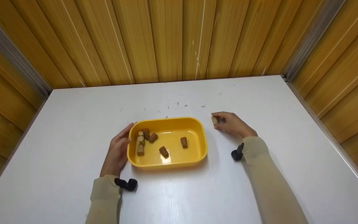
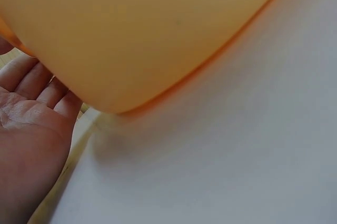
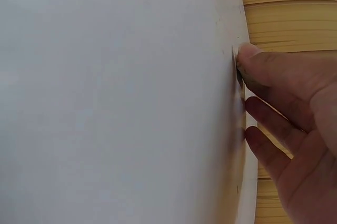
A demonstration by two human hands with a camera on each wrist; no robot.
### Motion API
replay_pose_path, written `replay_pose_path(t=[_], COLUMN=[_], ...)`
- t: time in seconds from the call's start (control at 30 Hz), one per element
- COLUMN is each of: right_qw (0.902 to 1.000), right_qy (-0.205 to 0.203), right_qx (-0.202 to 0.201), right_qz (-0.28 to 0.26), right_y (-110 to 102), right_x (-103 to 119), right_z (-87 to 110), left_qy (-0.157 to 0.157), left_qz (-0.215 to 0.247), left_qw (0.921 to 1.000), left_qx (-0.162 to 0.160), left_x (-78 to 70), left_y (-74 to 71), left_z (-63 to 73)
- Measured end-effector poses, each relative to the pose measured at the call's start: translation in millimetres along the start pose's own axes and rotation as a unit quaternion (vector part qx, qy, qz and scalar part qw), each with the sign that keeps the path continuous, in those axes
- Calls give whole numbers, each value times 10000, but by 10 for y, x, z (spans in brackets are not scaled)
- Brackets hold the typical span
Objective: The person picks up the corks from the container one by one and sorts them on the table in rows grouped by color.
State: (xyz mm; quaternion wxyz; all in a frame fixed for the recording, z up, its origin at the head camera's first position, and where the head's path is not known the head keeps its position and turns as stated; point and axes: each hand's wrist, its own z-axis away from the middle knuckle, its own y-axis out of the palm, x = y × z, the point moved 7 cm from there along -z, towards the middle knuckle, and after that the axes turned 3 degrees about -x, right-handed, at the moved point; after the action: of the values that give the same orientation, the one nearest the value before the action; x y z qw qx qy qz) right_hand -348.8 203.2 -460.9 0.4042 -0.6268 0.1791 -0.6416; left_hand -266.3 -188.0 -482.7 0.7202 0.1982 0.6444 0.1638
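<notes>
A yellow plastic tray with rounded corners sits on the white table. Inside, brown tapered corks and paler tan corks lie, most of them grouped at the left end. My left hand holds the tray's left side, thumb at the rim and fingers along the outer wall; the left wrist view shows the palm beside that wall. To the right of the tray, my right hand pinches a tan cork between thumb and fingers, at the table surface. In the right wrist view the fingers mostly hide this cork.
Yellow wood-look panels stand behind the table and at both sides. Small dark marks dot the tabletop beyond the tray. A black wrist camera is strapped on each sleeve.
</notes>
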Motion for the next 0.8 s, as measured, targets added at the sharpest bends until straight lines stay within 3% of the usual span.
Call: replay_pose_path(t=[0.2,0.5,0.8], right_qw=[9999,9998,9993], right_qy=[127,-110,-332], right_qx=[38,89,72], right_qz=[-74,-143,140], right_y=[-17,-149,-297], right_x=[-1,55,361], right_z=[3,-21,-2], left_qy=[25,200,194], left_qz=[50,22,-38], left_qw=[10000,9998,9998], left_qx=[-20,57,76], left_x=[11,9,-1], left_y=[-9,6,7], left_z=[0,-17,-6])
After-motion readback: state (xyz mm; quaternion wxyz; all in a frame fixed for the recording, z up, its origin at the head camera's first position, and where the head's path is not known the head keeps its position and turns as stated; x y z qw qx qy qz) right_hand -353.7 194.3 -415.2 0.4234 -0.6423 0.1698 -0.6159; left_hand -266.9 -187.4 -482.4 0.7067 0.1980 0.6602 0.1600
